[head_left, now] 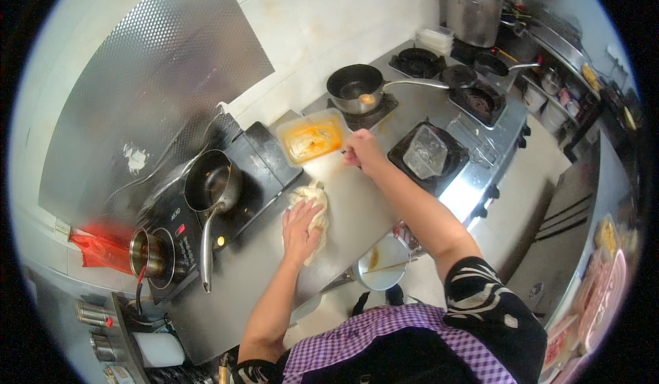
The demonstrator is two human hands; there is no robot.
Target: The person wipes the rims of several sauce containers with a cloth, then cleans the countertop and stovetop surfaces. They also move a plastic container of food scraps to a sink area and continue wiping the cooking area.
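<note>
My left hand (301, 227) presses down on a crumpled cream cloth (315, 196), its thumb and fingers spread over it on the steel worktop (355, 206). Farther right, my right hand (363, 150) is curled at the right edge of a clear plastic container (311, 138). Orange sauce residue coats the inside of that container. A small dark bit shows beside the curled fingers; whether they grip it or the rim is unclear. Behind the container, a dark-lined saucepan (355, 88) rests on a burner, its metal handle pointing right.
To the left, a saucepan (213, 180) and a small metal pot (146, 252) stand by induction cookers. A clear plastic tub (426, 152) lies on the right burner, with a wire rack (473, 139) beyond. A white bucket (383, 263) stands below the worktop's near edge.
</note>
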